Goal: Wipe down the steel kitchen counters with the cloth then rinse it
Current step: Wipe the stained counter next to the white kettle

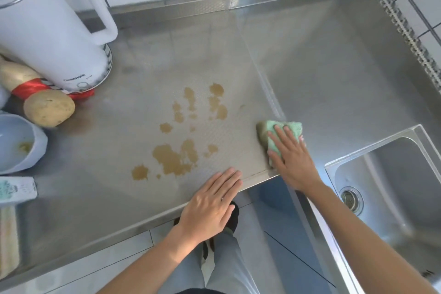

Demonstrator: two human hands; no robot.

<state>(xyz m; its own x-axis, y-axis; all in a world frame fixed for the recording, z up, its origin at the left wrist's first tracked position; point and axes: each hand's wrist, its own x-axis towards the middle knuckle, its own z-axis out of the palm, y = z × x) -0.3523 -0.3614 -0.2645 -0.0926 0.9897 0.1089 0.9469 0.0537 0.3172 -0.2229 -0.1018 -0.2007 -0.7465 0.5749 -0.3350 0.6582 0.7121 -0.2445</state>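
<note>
Steel counter (119, 198) wide, brown spill patches (176, 157) mid-surface, not yet wiped. Sink (391, 174) at my right for rinsing later. White kettle (47, 38) back left, label partly legible, reads roughly "CHANGHONG" (blurred, unsure). My right hand (293, 157) flat, fingers spread, pressing green cloth (284, 131) at seam right of spill. My left hand (210, 205) open, empty, bracing counter edge. Sweep leftward across stains with firm pressure, overlapping strokes.

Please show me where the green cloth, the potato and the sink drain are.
green cloth (292, 127): head view, its top part past the fingertips.
potato (49, 108): head view, middle of its skin.
sink drain (350, 199): head view, centre of the strainer.
</note>
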